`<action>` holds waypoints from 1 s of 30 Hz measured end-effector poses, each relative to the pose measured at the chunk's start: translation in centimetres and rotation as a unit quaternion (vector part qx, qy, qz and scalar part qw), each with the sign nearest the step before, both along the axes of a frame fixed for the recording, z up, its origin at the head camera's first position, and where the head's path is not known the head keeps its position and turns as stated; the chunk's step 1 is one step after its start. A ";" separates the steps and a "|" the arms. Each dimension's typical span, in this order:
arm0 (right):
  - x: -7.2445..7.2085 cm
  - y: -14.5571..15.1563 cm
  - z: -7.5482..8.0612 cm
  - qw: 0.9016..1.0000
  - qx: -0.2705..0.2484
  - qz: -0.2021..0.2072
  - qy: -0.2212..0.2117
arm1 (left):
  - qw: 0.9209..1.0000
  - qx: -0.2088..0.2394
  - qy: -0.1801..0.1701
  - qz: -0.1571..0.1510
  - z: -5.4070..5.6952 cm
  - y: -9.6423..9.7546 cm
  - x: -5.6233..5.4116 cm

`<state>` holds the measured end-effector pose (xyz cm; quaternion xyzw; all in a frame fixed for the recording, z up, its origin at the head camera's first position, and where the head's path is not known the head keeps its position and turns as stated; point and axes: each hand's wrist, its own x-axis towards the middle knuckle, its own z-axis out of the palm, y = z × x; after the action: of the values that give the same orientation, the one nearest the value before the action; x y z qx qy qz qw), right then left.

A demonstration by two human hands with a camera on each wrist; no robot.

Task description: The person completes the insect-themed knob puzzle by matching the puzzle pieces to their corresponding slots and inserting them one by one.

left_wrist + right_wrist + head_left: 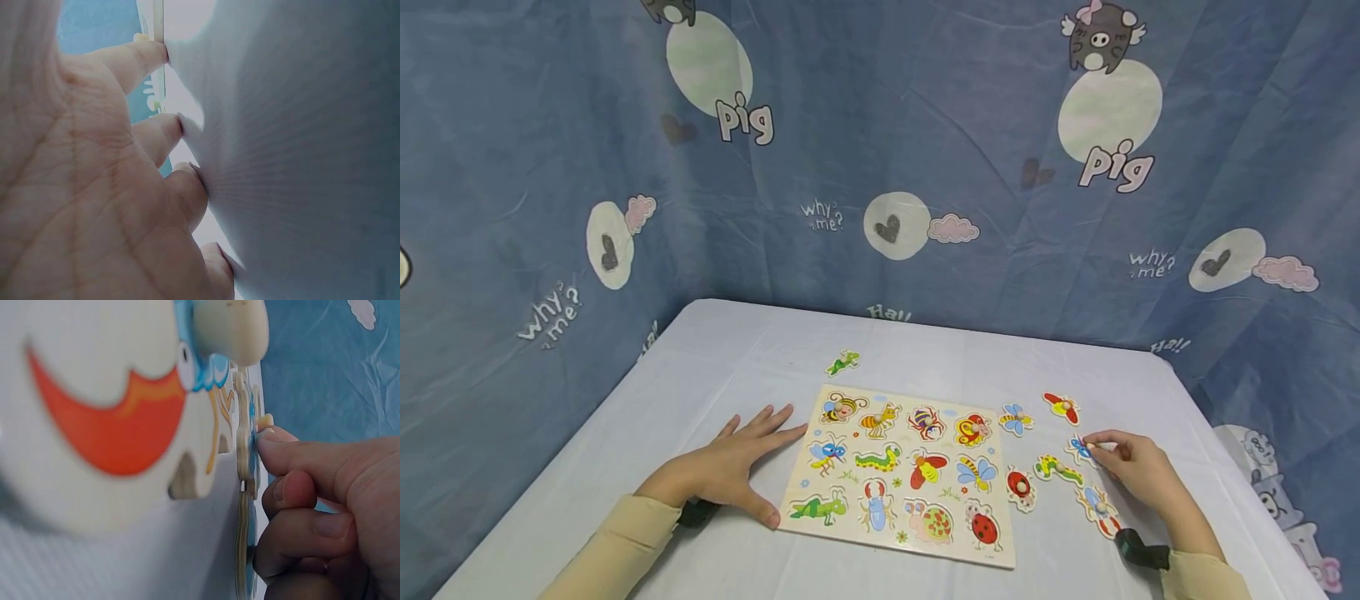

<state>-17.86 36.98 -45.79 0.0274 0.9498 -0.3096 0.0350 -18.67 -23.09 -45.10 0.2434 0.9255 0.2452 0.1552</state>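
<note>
A wooden insect puzzle board (891, 484) lies on the white table. My left hand (730, 467) rests spread at its left side, with the thumb and index fingertips at the board's edge; in the left wrist view the fingertips (172, 134) press on the tabletop. My right hand (1138, 471) pinches the small knob of a blue-winged insect puzzle piece (1081, 451) to the right of the board. Closest to the right wrist camera is the stag beetle piece (144, 419), blue with red pincers and a pale knob (234, 331). Fingers partly hide the pinched piece.
Loose pieces lie right of the board: a yellow-striped winged insect (1016, 419), a red-winged bug (1062, 408), a green caterpillar (1058, 470) and a ladybug (1020, 487). A green grasshopper piece (842, 362) lies behind the board. Blue printed cloth (820, 150) hangs behind the table (737, 333).
</note>
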 end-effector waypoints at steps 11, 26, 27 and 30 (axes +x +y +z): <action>0.0 0.0 0.0 1.000 0.002 0.012 0.010 | 1.000 0.000 0.002 -0.002 0.1 0.0 0.1; 0.0 -0.3 0.2 1.000 0.004 0.006 0.021 | 1.000 -0.002 0.003 -0.003 -0.3 -0.2 -0.1; 0.0 -0.3 0.2 1.000 0.004 0.004 0.022 | 1.000 -0.002 0.004 -0.004 -0.3 -0.2 -0.1; 0.1 -0.4 0.3 1.000 0.003 0.003 0.026 | 1.000 -0.003 0.006 -0.005 -0.3 -0.2 -0.2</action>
<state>-17.81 36.56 -45.44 0.0170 0.9513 -0.3076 0.0114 -18.83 -23.31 -45.42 0.2490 0.9258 0.2404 0.1520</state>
